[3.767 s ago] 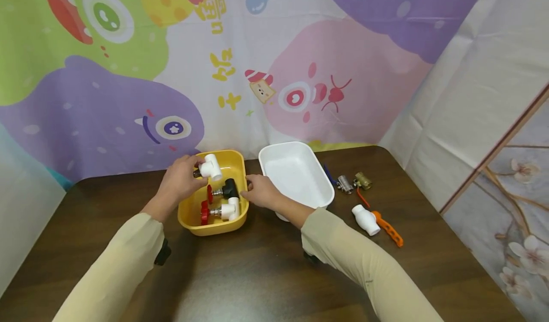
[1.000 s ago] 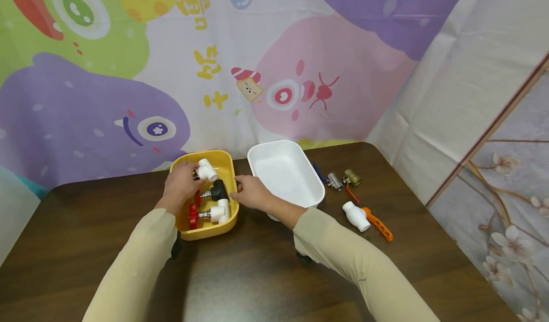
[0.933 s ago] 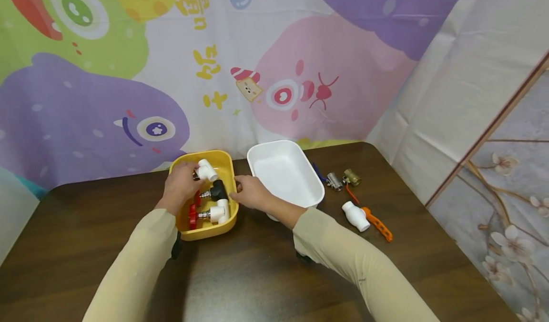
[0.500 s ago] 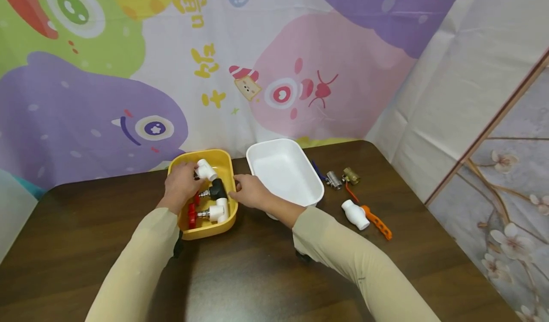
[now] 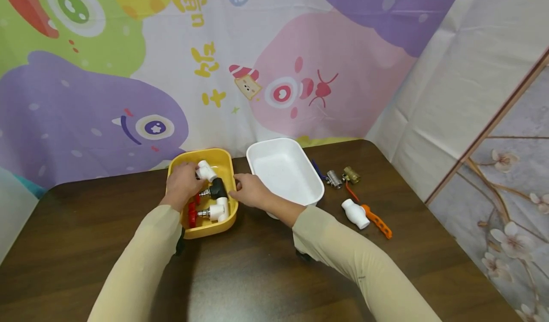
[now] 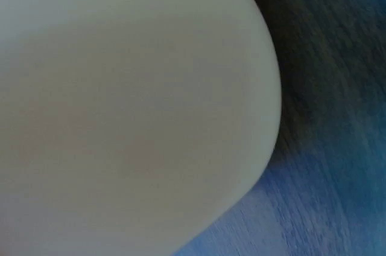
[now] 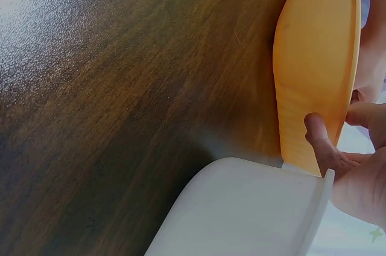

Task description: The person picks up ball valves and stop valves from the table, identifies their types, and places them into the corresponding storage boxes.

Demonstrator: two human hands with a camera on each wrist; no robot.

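Note:
In the head view, my left hand [image 5: 182, 184] reaches into the yellow basin [image 5: 209, 233] and holds a white T-shaped stop valve [image 5: 207, 170] by its stem end, which the fingers cover. Beside it in the basin lie a black valve [image 5: 218, 188] and another white valve [image 5: 220, 211], red handles towards the left. My right hand [image 5: 252, 191] pinches the right rim of that basin; the right wrist view shows its thumb [image 7: 319, 132] against the yellow outer wall [image 7: 316, 44]. The left wrist view is filled by the pale sleeve [image 6: 151, 105], hiding the left hand.
A white basin [image 5: 285, 167] stands right of the yellow one, by the right forearm. Farther right on the dark wooden table [image 5: 257, 269] lie a silver ball valve [image 5: 334, 179], a brass one [image 5: 351, 175] and a white one [image 5: 355, 214] with an orange handle.
Since the earliest frame, my left hand has lowered the white stop valve into the yellow basin, near the black one. Over the last second the hands have barely moved. The head view has shifted slightly.

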